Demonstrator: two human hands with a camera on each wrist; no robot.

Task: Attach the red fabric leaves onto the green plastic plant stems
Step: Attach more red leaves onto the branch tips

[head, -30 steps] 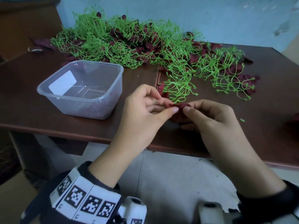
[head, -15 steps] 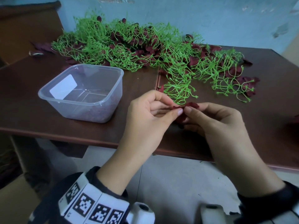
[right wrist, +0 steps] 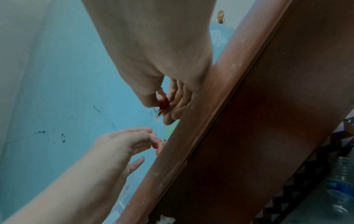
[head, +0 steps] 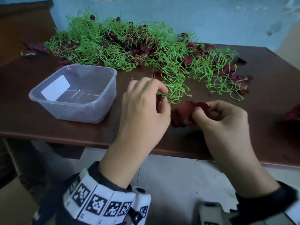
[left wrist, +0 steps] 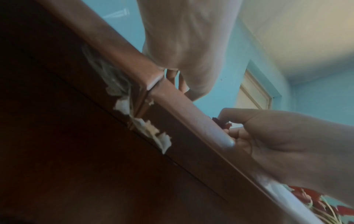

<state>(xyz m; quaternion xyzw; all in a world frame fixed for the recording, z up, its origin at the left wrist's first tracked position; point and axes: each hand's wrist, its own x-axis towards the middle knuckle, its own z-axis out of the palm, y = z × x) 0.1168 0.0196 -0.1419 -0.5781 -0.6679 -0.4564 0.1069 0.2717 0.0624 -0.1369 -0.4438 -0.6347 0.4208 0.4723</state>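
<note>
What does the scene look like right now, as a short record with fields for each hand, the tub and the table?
left hand: pinches a green stem at the near edge of the stem pile
right hand: holds red fabric leaves
tub: clear plastic, left of the hands, holds no leaves
table: dark brown wood

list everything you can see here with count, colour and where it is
table: one, dark brown, under everything
plastic tub: one, clear, left part of table
plant stems: a tangled heap, count unclear, bright green, along the back of the table
loose leaves: many, dark red, scattered in and around the heap
held leaves: small bunch, dark red, near front edge
wall: one, light blue, behind table
bottle: one, clear, below table
left hand: fingers pinch a green stem tip
right hand: fingers pinch held leaves
</note>
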